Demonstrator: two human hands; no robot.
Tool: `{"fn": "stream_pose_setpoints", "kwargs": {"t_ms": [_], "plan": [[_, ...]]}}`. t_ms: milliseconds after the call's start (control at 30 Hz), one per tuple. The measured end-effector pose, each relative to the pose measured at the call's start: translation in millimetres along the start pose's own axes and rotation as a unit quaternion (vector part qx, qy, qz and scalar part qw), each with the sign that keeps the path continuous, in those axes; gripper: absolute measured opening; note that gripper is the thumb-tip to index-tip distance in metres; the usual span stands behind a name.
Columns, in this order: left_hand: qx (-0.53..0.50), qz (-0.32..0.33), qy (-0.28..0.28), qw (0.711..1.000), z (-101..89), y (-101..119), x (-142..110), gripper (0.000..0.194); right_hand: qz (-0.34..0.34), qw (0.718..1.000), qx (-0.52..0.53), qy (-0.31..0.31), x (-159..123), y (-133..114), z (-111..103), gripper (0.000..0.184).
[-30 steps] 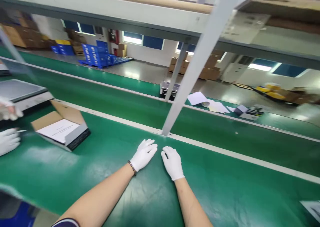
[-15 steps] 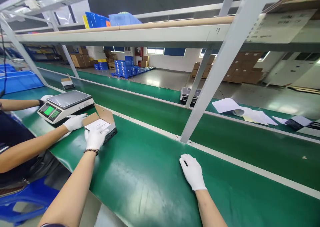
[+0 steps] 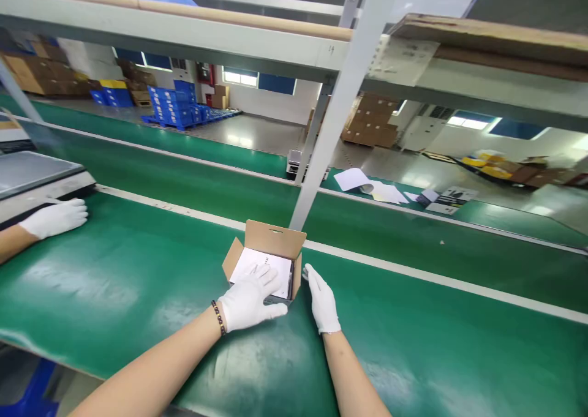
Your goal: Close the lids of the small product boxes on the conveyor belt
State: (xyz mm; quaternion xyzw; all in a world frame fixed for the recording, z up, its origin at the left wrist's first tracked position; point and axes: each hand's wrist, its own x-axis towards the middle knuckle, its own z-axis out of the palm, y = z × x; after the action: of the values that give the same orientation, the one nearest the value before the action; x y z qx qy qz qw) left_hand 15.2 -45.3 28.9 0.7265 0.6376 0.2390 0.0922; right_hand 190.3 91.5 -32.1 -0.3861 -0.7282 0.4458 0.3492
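An open cardboard box (image 3: 275, 236) stands on the green bench with its lid flap raised and side flaps out. Inside it lies a white printed sheet or booklet (image 3: 281, 269), with something dark beside it at the right. My left hand (image 3: 252, 297), in a white glove, rests across the sheet and the box's near edge, fingers stretched and thumb apart. My right hand (image 3: 323, 300), gloved too, is at the box's right side, fingers extended and nothing held. Whether its fingertips touch the box is unclear.
A co-worker's gloved hand (image 3: 57, 218) is at the left beside a weighing scale (image 3: 41, 175). A slanted metal post (image 3: 324, 141) rises just behind the box. Loose papers (image 3: 367, 187) lie across the sunken green belt (image 3: 184, 184). An overhead shelf beam (image 3: 206, 40) spans the view.
The box has come from beside the co-worker at the left to in front of me, with my left hand on it. My right hand has come beside it. The view has turned right.
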Motion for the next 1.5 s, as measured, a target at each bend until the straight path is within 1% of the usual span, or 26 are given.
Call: {"fn": "stream_pose_setpoints", "kwargs": {"t_ms": [67,167,300,367,467,533,633,667,700,733,767,800,833,867,900,967,1000,1067,1100,1133,1167,1200,1233,1267,1333,1500], "plan": [[-0.025,0.018,-0.009,0.999,12.0,5,17,0.048,-0.002,1.0,-0.002,0.001,-8,2,-3,0.066],[-0.077,-0.004,-0.033,0.996,25.1,8,39,0.059,-0.016,0.998,-0.051,0.021,-15,5,2,0.066],[-0.108,-0.056,-0.094,0.988,30.1,4,56,0.075,-0.062,0.99,-0.12,0.031,-14,7,18,0.06],[-0.127,-0.06,-0.092,0.986,29.5,-1,58,0.07,-0.083,0.983,-0.164,0.022,-13,2,22,0.054],[-0.139,-0.076,-0.041,0.987,26.3,-6,52,0.055,-0.094,0.968,-0.232,-0.001,-12,-9,20,0.046],[-0.097,-0.083,0.003,0.992,22.0,-8,41,0.048,-0.09,0.96,-0.266,-0.004,-11,-16,16,0.041],[-0.011,-0.058,0.066,0.996,14.6,-10,18,0.036,-0.091,0.951,-0.297,0.0,-10,-23,13,0.037],[0.003,-0.071,0.1,0.992,13.5,-13,10,0.033,-0.089,0.949,-0.302,0.0,-9,-24,13,0.036],[0.0,-0.11,0.151,0.982,13.6,-17,4,0.032,-0.086,0.948,-0.305,-0.002,-9,-25,13,0.035],[-0.017,-0.167,0.208,0.964,15.2,-21,0,0.042,-0.083,0.948,-0.306,-0.004,-9,-26,14,0.034],[-0.04,-0.229,0.261,0.937,18.3,-25,-3,0.06,-0.079,0.949,-0.306,-0.006,-8,-27,14,0.033],[-0.07,-0.286,0.295,0.909,22.7,-30,-5,0.079,-0.078,0.949,-0.305,-0.006,-8,-28,14,0.032],[-0.108,-0.326,0.304,0.889,28.1,-34,-5,0.092,-0.077,0.95,-0.303,-0.006,-8,-28,14,0.032],[-0.152,-0.345,0.29,0.88,34.0,-37,-4,0.097,-0.075,0.95,-0.302,-0.005,-8,-29,14,0.032],[-0.197,-0.345,0.263,0.879,39.8,-40,-2,0.096,-0.073,0.951,-0.301,-0.006,-9,-30,14,0.032],[-0.268,-0.323,0.222,0.88,48.9,-43,3,0.084,-0.07,0.952,-0.299,-0.008,-9,-30,14,0.033],[-0.281,-0.307,0.219,0.882,51.0,-44,5,0.077,-0.07,0.952,-0.299,-0.009,-9,-29,14,0.033],[-0.244,-0.243,0.237,0.908,47.8,-43,11,0.06,-0.078,0.951,-0.298,-0.003,-9,-26,14,0.033],[-0.205,-0.186,0.238,0.931,42.4,-42,15,0.053,-0.083,0.951,-0.297,0.003,-8,-24,14,0.033],[-0.16,-0.112,0.222,0.955,34.7,-40,19,0.048,-0.089,0.951,-0.296,0.008,-8,-22,15,0.033],[-0.112,-0.028,0.187,0.976,25.7,-37,23,0.044,-0.095,0.951,-0.295,0.01,-7,-20,15,0.033],[-0.063,0.05,0.138,0.987,16.2,-34,29,0.04,-0.101,0.95,-0.295,0.01,-7,-18,16,0.033],[-0.018,0.112,0.086,0.99,7.3,-29,34,0.037,-0.104,0.95,-0.296,0.008,-7,-17,16,0.033],[0.022,0.152,0.044,0.987,0.1,-24,39,0.035,-0.107,0.949,-0.295,0.007,-7,-15,17,0.033],[0.075,0.174,-0.001,0.982,-7.7,-15,47,0.037,-0.107,0.951,-0.291,0.014,-7,-13,17,0.032],[0.074,0.126,0.0,0.989,-1.5,-6,50,0.052,-0.113,0.966,-0.224,0.056,-11,-4,15,0.039]]}}
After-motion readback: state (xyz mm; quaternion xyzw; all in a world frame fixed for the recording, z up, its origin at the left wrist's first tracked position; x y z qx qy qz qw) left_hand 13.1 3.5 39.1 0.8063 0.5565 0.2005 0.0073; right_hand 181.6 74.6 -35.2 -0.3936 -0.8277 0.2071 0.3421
